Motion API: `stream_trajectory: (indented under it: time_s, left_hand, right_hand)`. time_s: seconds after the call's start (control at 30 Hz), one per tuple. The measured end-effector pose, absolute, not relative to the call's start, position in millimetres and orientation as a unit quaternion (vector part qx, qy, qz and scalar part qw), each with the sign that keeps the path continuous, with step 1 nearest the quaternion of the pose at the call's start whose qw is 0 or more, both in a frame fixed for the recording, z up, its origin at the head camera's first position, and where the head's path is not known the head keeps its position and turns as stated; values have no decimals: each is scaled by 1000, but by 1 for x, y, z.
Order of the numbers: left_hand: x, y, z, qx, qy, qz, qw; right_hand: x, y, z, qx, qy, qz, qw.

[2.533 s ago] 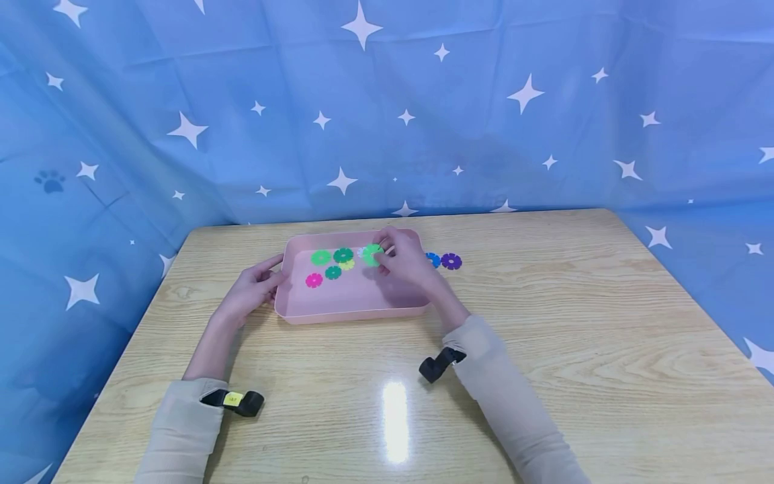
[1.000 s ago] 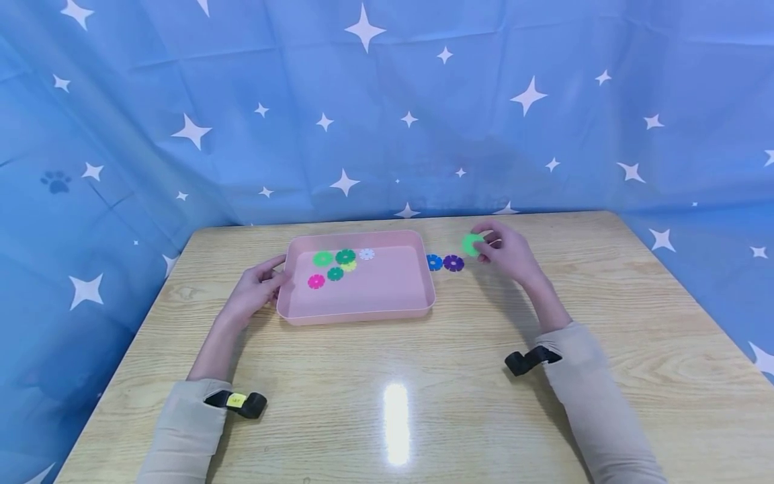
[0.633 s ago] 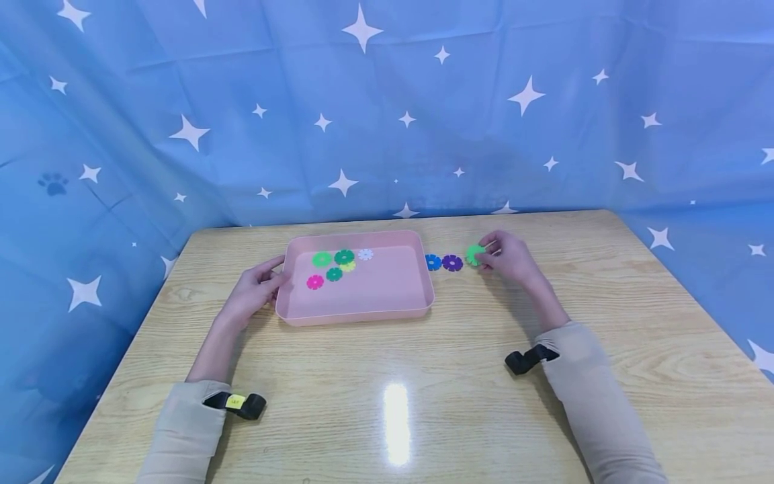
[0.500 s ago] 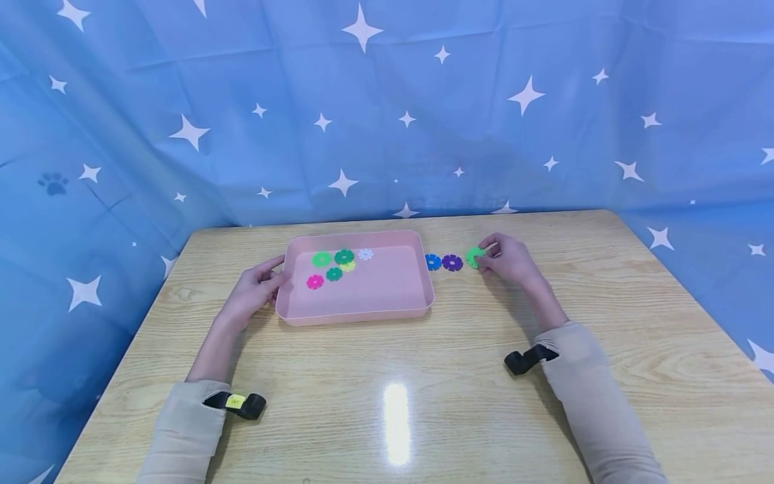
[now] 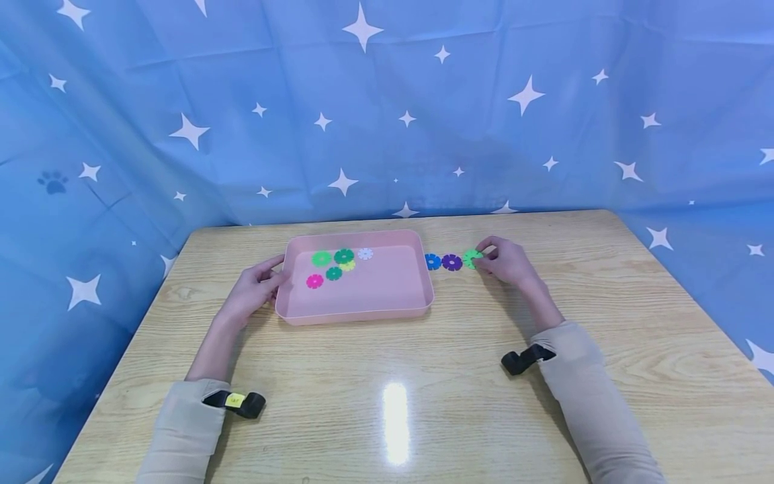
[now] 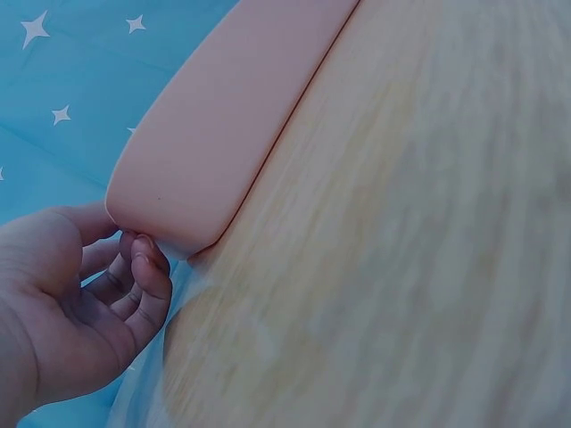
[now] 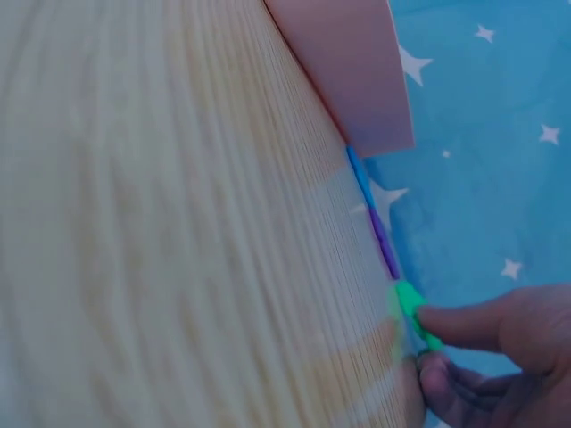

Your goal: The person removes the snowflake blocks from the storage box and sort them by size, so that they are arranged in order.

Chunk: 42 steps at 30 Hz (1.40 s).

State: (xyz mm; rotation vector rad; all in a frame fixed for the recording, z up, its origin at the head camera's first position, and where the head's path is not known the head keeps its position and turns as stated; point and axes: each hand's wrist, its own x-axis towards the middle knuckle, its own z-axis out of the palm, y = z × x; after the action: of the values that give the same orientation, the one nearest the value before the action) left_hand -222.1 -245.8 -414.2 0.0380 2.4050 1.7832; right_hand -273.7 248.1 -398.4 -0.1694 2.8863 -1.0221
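Note:
My left hand [image 5: 254, 289] grips the left end of a shallow pink tray [image 5: 357, 316]; in the left wrist view its curled fingers [image 6: 147, 276] are at the tray's outer corner. To the right of the tray, my right hand [image 5: 508, 261] pinches a bright green notched snowflake disc [image 5: 469, 258] between thumb and fingertips. That disc is right at the edge of a purple notched disc [image 5: 451, 262], which adjoins a blue one [image 5: 432, 261] beside the tray's right wall. In the right wrist view the green disc [image 7: 410, 303] is tilted, low over the tabletop.
Inside the tray lie several more discs: light green [image 5: 321, 259], dark green [image 5: 344, 255], yellow [image 5: 347, 266], pink [image 5: 314, 281] and white [image 5: 365, 253]. The wooden table [image 5: 387, 376] ends at a blue star-patterned curtain [image 5: 387, 114].
My right hand has carried the bright green disc out of the tray to the right, then lowered it and brought it leftward against the purple disc. My left hand stays on the tray.

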Motion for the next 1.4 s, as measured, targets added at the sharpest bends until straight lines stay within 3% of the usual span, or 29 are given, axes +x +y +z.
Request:
stream_trajectory:
  time_s: [0.73, 1.4]
  left_hand:
    - [-222, -246, -414, 13, 802, 592, 77]
    - [-223, -247, -416, 10, 802, 593, 77]
  right_hand:
    - [-269, 243, -389, -57, 929, -364, 30]
    - [-265, 206, -371, -130, 912, -388, -15]
